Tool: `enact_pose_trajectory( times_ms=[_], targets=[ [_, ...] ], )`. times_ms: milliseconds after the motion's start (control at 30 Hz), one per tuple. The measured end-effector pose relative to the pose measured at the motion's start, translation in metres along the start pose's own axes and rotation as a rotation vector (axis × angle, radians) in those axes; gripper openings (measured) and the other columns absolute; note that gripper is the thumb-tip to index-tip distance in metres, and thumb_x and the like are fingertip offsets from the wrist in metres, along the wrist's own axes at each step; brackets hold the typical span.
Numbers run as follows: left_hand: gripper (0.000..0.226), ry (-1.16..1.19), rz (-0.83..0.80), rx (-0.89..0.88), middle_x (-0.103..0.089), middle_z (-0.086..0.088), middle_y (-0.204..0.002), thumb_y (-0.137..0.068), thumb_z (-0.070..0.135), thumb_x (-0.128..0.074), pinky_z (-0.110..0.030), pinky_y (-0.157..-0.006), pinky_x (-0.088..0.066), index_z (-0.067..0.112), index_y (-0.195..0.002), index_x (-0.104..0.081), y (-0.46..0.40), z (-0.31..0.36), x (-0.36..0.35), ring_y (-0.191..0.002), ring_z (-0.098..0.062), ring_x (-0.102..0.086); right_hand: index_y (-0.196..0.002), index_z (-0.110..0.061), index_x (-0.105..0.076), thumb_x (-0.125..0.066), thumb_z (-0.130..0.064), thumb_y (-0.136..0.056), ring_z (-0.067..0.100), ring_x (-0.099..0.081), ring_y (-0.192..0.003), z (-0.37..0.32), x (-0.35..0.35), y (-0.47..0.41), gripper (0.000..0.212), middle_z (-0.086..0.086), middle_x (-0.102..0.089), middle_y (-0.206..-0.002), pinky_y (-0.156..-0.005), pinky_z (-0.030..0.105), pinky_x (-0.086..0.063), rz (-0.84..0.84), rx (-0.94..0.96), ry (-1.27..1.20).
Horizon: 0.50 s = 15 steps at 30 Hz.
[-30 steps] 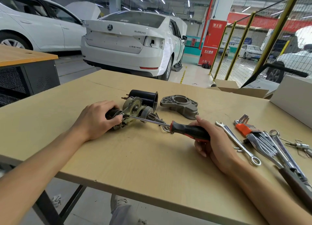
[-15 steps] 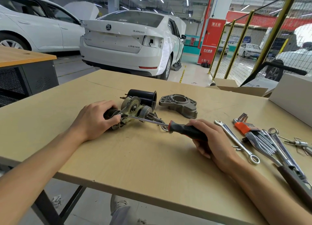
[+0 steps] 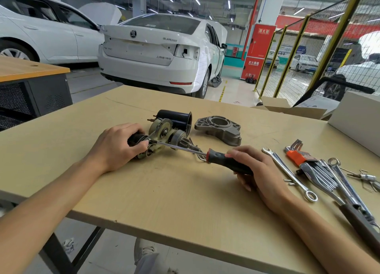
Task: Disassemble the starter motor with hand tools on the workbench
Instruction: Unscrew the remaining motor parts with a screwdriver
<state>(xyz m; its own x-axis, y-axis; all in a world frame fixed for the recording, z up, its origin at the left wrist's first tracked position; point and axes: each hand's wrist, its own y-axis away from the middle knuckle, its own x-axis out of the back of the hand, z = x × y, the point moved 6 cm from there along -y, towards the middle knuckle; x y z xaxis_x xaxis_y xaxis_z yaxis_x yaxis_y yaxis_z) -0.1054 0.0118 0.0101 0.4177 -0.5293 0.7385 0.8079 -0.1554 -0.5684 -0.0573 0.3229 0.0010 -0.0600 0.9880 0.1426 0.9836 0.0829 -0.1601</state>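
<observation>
The starter motor, partly taken apart, lies on its side in the middle of the wooden workbench. My left hand grips its dark rear end and steadies it. My right hand holds the black and red handle of a screwdriver. Its shaft runs left across the pinion gear, and the tip sits at the motor close to my left fingertips. A black cylindrical housing lies just behind the motor. The grey cast end bracket rests apart to the right.
At the right lie a combination wrench, an orange hex key set, several more wrenches and a small screw. A white box and cardboard stand at the back right. White cars are parked beyond the bench.
My right hand has settled further round the screwdriver handle. The screwdriver and the motor stay nearly where they were; my left hand keeps its hold.
</observation>
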Motion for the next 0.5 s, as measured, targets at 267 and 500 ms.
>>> enact_pose_trajectory(
  times_ms=[267,500],
  targets=[
    [0.058,-0.005,-0.005,0.001,-0.061,0.005,-0.084,-0.071,0.067,-0.034,-0.035,-0.068,-0.036,0.02,-0.092,-0.061,-0.0012,0.0,-0.0005,-0.081,-0.021,-0.053,-0.084,-0.011,-0.07,-0.054,-0.036,-0.097,-0.001,-0.041,-0.04,0.0006,0.0003,0.0004,0.032,-0.013,-0.05,-0.049,-0.039,0.01,-0.029,0.066,-0.028,0.128],
    [0.059,-0.007,-0.003,0.001,-0.061,0.004,-0.084,-0.071,0.067,-0.034,-0.035,-0.066,-0.036,0.02,-0.091,-0.061,-0.0012,0.0,-0.0004,-0.08,-0.021,-0.053,-0.092,-0.016,-0.071,-0.073,-0.037,-0.08,0.007,-0.037,-0.043,0.0032,0.005,-0.0024,0.024,-0.002,-0.055,-0.06,-0.039,0.018,-0.027,0.073,-0.048,0.022]
  ],
)
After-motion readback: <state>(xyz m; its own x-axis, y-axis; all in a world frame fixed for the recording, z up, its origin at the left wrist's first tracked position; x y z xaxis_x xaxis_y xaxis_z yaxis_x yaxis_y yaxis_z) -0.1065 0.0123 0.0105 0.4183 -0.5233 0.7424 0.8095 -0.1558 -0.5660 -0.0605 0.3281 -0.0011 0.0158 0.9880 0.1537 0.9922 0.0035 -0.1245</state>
